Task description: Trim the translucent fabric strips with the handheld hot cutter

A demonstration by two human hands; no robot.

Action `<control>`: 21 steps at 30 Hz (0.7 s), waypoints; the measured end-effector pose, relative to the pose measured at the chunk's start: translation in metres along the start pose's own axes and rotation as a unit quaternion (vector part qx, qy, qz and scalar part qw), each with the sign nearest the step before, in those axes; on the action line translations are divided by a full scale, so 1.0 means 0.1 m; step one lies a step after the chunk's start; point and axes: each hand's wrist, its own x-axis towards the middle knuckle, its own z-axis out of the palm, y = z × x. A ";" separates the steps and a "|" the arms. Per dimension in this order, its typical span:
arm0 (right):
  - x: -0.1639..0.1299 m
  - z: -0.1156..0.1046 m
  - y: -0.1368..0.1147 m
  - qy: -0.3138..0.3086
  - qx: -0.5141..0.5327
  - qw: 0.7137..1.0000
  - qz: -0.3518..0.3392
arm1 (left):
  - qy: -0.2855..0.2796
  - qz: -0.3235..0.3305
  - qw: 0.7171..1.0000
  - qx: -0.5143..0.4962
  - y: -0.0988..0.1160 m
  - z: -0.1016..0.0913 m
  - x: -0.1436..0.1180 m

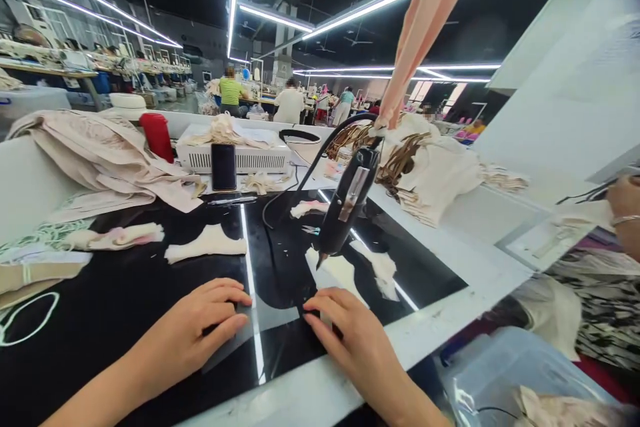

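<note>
My left hand [207, 323] rests low over the glossy black work surface [165, 307], palm down, fingers loosely stretched and thumb apart, on the left part of a thin translucent sheet [275, 317]. At the sheet's right end, my right hand [353, 330] has its thumb and fingertips drawn together on the sheet's edge. A black hand-held electric tool [349, 200] with a pointed tip hangs above, tip down, from a pink fabric strip [425, 27]. Under its tip, close to my right hand, lies a cream fabric piece [340, 272].
Further cream pieces [207, 245] lie around, with small thread snips [311, 230] behind the tool. A phone [223, 167] leans against a white box [260, 157]. Fabric heaps [95, 153] stand left and right. A clear plastic bin [530, 367] and another person's arm [625, 213] are at right.
</note>
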 end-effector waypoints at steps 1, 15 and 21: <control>-0.02 -0.08 0.12 0.015 -0.015 1.000 0.014 | 0.005 -0.010 1.000 0.005 -0.02 0.01 -0.01; 0.38 -0.26 1.27 -0.007 -0.263 0.947 0.186 | 0.013 -0.035 0.998 0.043 -0.12 0.04 -0.04; 0.46 -0.22 1.22 -0.052 -0.308 0.926 0.210 | 0.027 -0.053 0.998 0.021 -0.06 0.07 -0.05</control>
